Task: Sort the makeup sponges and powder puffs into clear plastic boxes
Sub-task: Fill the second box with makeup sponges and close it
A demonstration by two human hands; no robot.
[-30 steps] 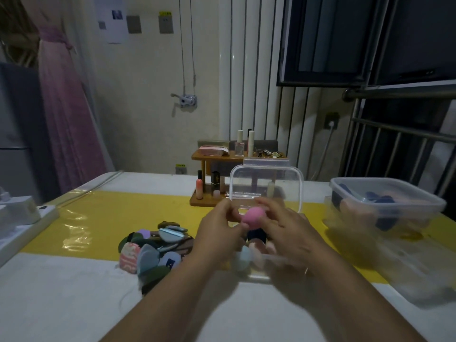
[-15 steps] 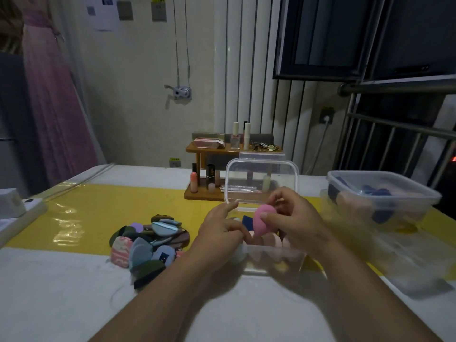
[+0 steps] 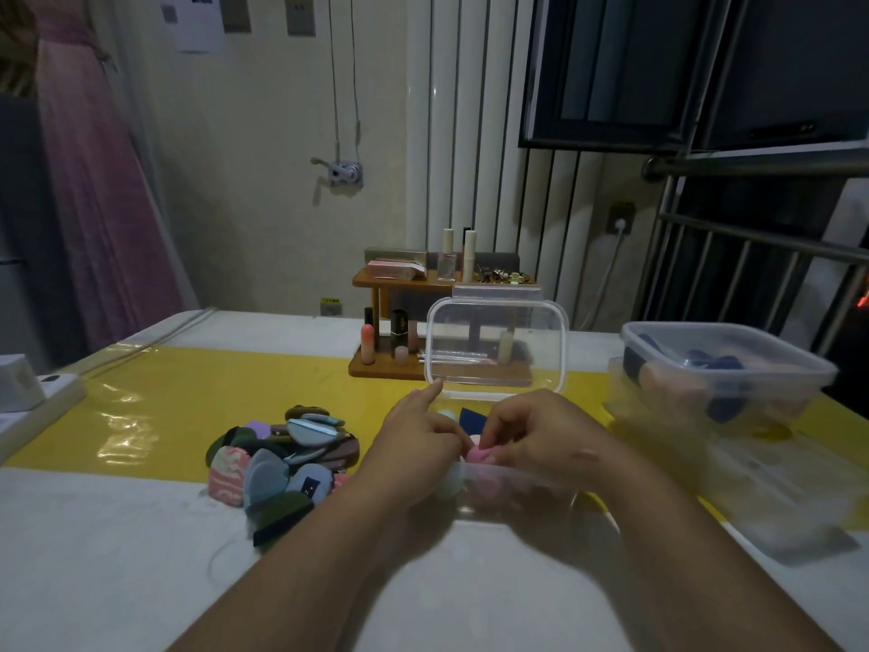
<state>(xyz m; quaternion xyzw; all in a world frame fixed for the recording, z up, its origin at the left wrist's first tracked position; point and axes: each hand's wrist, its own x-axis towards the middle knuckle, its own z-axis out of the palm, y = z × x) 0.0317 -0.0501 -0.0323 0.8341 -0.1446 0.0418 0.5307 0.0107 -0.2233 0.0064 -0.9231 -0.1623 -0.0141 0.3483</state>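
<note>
The right grip (image 3: 541, 435) is closing its curled fingertips on a pink sponge (image 3: 479, 456), pinching it from above. The left grip (image 3: 418, 440) is pressing in from the other side with its forefinger sticking out straight; whether its curled fingers are holding the sponge I cannot tell. The sponge is smooth, rounded and bright pink. It is sitting just above the near rim of an open clear box (image 3: 512, 491), over pale blue, pink and navy pieces that are lying inside. The box's lid (image 3: 496, 350) is standing upright at its far side.

Toward the left edge of the table (image 3: 94, 557), a pile of puffs (image 3: 282, 458) is lying in green, blue, lilac, brown and marbled pink. By the right edge, a closed box (image 3: 724, 369) is holding navy and peach pieces. A glossy yellow strip (image 3: 188, 402) is running across the white table from left to right, and a wooden rack (image 3: 414, 275) of cosmetics is standing by the far edge. A white power strip (image 3: 37, 392) is resting at the left edge.

Behind, a pink curtain (image 3: 94, 181) is hanging on the left, and a dark window (image 3: 658, 63) is showing at the upper right.
</note>
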